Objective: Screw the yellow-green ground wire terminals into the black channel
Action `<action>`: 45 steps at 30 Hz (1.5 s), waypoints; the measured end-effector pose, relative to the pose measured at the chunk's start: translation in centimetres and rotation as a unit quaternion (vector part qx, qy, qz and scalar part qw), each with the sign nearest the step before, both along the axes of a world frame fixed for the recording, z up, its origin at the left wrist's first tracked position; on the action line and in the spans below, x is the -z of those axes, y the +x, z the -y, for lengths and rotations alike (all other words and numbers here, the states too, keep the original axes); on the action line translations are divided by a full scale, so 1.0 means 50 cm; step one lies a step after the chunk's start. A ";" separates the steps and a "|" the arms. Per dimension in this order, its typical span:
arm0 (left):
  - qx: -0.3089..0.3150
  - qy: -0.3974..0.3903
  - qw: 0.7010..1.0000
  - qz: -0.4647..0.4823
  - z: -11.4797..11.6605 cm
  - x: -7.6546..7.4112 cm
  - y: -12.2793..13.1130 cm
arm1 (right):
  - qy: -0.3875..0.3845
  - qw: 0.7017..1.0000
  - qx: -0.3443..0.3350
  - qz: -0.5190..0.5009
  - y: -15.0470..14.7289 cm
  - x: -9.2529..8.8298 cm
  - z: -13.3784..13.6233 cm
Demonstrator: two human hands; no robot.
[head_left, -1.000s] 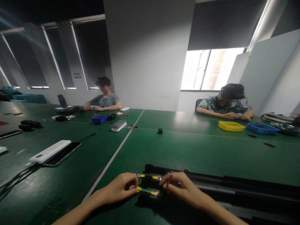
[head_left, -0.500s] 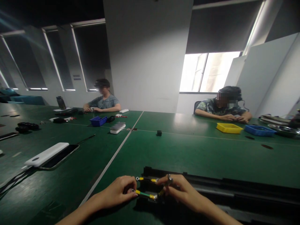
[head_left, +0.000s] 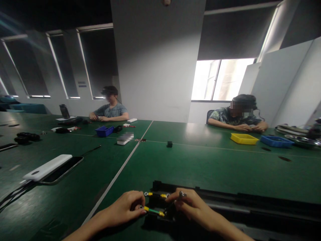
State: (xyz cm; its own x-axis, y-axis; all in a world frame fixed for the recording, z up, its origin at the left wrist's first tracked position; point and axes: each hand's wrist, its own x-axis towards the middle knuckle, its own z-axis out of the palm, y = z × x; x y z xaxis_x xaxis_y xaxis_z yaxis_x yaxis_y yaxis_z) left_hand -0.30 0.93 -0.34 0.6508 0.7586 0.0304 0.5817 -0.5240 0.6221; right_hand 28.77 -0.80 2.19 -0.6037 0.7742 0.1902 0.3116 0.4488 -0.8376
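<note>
My left hand (head_left: 127, 206) is closed, thumb and fingertips at the near-left ring terminal of a short green wire (head_left: 153, 211) with yellow crimped ends. The wire's other end sits at the left end of a long black housing (head_left: 218, 194). Behind it lies a second short wire, black between yellow crimps (head_left: 157, 194), with ring terminals at both ends. My right hand (head_left: 192, 206) is closed over the housing, by the right ends of both wires. A shiny metal tool end (head_left: 182, 194), like a small spanner head, sticks up from its fingers; the rest is hidden.
A white power bank (head_left: 47, 167) with cables lies beside a phone (head_left: 62, 170) at left. A small black cube (head_left: 170, 144) stands ahead. Farther off are a dark blue bin (head_left: 104, 131), a yellow tray (head_left: 244, 139) and a blue tray (head_left: 276, 141). Two people sit across the table.
The metal tool end in my right hand has turned from upright to more sideways. My left hand keeps its place at the green wire. The view has shifted slightly.
</note>
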 end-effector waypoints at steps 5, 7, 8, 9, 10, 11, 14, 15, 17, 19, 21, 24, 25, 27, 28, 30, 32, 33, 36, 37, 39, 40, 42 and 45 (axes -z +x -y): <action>-0.004 -0.005 1.000 -0.005 -0.001 0.001 0.000 | 0.018 1.000 0.002 -0.012 -0.001 -0.009 0.004; -0.002 -0.006 1.000 -0.007 -0.001 0.002 0.000 | 0.015 1.000 0.009 -0.015 -0.001 -0.014 0.006; 0.000 -0.006 1.000 -0.007 -0.001 0.002 0.000 | 0.007 1.000 0.014 -0.016 -0.001 -0.014 0.007; 0.001 -0.004 1.000 -0.006 0.000 0.002 0.000 | -0.003 1.000 0.020 -0.017 -0.001 -0.014 0.007; 0.001 -0.002 1.000 -0.005 0.001 0.002 0.000 | -0.013 0.999 0.026 -0.019 -0.002 -0.012 0.007; 0.001 -0.001 1.000 -0.006 0.001 0.001 0.000 | -0.019 0.999 0.032 -0.022 -0.002 -0.010 0.007; -0.002 0.001 1.000 -0.011 0.003 -0.003 0.001 | -0.025 0.998 0.044 -0.028 -0.003 -0.003 0.005; -0.002 -0.001 1.000 -0.012 0.004 -0.004 0.001 | -0.027 0.998 0.046 -0.029 -0.004 -0.001 0.005; -0.002 -0.004 1.000 -0.013 0.004 -0.005 0.001 | -0.032 0.998 0.046 -0.028 -0.004 -0.001 0.005; -0.001 -0.005 1.000 -0.011 0.004 -0.006 0.001 | -0.037 0.998 0.041 -0.026 -0.004 -0.002 0.005; 0.001 -0.001 1.000 -0.008 0.003 -0.005 0.000 | -0.043 0.998 0.033 -0.023 -0.005 -0.005 0.006; 0.002 0.004 1.000 -0.008 0.002 -0.003 0.000 | -0.051 0.998 0.024 -0.025 -0.007 -0.010 0.006; 0.001 0.005 1.000 -0.009 0.001 -0.002 0.000 | -0.054 0.998 0.022 -0.027 -0.008 -0.012 0.006; 0.001 0.006 1.000 -0.009 0.001 -0.001 0.000 | -0.053 0.998 0.017 -0.029 -0.009 -0.014 0.006; 0.002 0.007 1.000 -0.008 0.002 -0.001 0.000 | -0.050 0.998 0.016 -0.028 -0.010 -0.016 0.006; 0.006 0.007 1.000 -0.003 0.003 -0.002 0.000 | -0.040 0.999 0.014 -0.026 -0.011 -0.018 0.006; 0.006 0.006 1.000 -0.001 0.004 -0.006 0.001 | -0.034 0.999 0.010 -0.023 -0.010 -0.019 0.006; 0.004 0.004 1.000 -0.002 0.005 -0.008 0.002 | -0.030 0.999 0.009 -0.021 -0.010 -0.020 0.006; 0.002 -0.002 1.000 -0.008 0.005 -0.011 0.003 | -0.004 1.000 0.017 -0.006 -0.008 -0.021 0.006; 0.002 -0.003 1.000 -0.010 0.005 -0.011 0.003 | 0.005 1.000 0.020 0.000 -0.008 -0.020 0.005; 0.000 -0.002 1.000 -0.012 0.004 -0.009 0.002 | 0.015 1.000 0.021 0.002 -0.007 -0.018 0.004; -0.001 0.001 1.000 -0.012 0.003 -0.007 0.001 | 0.016 1.000 0.018 -0.002 -0.007 -0.016 0.003; -0.002 0.007 1.000 -0.012 0.003 -0.005 -0.001 | 0.011 1.000 0.011 -0.019 -0.008 -0.013 0.002; 0.001 0.006 1.000 -0.008 0.003 -0.004 -0.002 | 0.003 0.999 0.003 -0.036 -0.009 -0.010 0.002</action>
State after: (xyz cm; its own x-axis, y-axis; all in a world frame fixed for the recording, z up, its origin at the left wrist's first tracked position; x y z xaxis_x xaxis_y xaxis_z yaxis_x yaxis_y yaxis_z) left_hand -0.41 0.80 -0.11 0.6534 0.7565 0.0286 0.5899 -0.5325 0.6070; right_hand 28.34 -0.90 2.70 -0.5834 0.7765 0.2382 0.2536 0.4528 -0.8548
